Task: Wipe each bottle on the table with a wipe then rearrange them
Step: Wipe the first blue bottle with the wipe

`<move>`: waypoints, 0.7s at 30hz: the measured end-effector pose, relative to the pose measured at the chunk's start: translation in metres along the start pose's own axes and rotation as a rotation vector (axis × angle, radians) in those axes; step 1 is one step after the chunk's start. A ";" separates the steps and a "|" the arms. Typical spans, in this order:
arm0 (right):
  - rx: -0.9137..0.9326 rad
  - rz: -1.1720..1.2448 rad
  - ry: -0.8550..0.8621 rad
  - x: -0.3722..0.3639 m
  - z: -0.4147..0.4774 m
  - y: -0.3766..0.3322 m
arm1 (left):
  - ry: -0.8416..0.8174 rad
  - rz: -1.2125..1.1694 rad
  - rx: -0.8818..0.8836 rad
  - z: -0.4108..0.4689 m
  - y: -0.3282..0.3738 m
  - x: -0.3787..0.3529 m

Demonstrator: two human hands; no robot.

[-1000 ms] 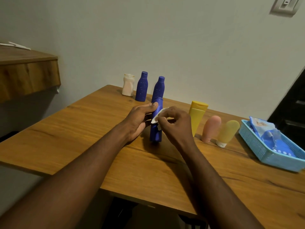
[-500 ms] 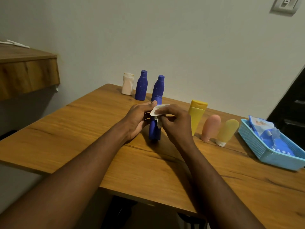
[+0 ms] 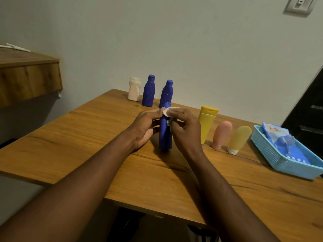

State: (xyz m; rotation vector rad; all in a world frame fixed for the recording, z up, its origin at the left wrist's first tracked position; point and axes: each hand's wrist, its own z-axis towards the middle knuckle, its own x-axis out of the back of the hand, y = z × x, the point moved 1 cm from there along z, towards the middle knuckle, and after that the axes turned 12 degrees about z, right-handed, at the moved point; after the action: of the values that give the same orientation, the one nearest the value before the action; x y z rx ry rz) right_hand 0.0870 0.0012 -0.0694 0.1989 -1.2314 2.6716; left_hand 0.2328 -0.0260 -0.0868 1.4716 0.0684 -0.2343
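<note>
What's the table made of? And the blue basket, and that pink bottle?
Table: looks like wood or a wood-look board, matte, with brown grain lines and a seam across it.
Blue basket: likely hard plastic; its walls are a moulded mesh of tiny holes.
Pink bottle: probably soft plastic or silicone, smooth and dull with a rounded end. I can't tell which.

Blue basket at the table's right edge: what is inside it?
The blue basket holds crumpled blue and white wipe packaging; one pack or two, I cannot tell. Anything beneath it is covered.
</note>
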 end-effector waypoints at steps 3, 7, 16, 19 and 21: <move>0.030 -0.034 -0.120 -0.007 -0.004 -0.004 | 0.042 -0.024 0.007 0.003 0.001 0.004; -0.062 -0.036 -0.203 -0.007 -0.004 0.000 | 0.145 -0.024 0.025 0.006 0.001 0.005; -0.201 -0.103 -0.072 -0.001 -0.001 0.011 | 0.180 0.023 -0.003 0.006 0.001 0.003; -0.210 -0.092 -0.116 -0.004 -0.004 0.009 | 0.191 0.027 -0.014 0.005 0.001 0.003; -0.212 -0.115 -0.171 -0.008 -0.005 0.005 | 0.231 0.024 -0.013 0.005 0.002 0.005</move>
State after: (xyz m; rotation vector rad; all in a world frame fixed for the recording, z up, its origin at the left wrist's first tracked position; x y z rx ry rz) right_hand 0.0931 0.0010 -0.0782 0.4584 -1.4935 2.4472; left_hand 0.2372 -0.0309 -0.0853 1.4811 0.2385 -0.0437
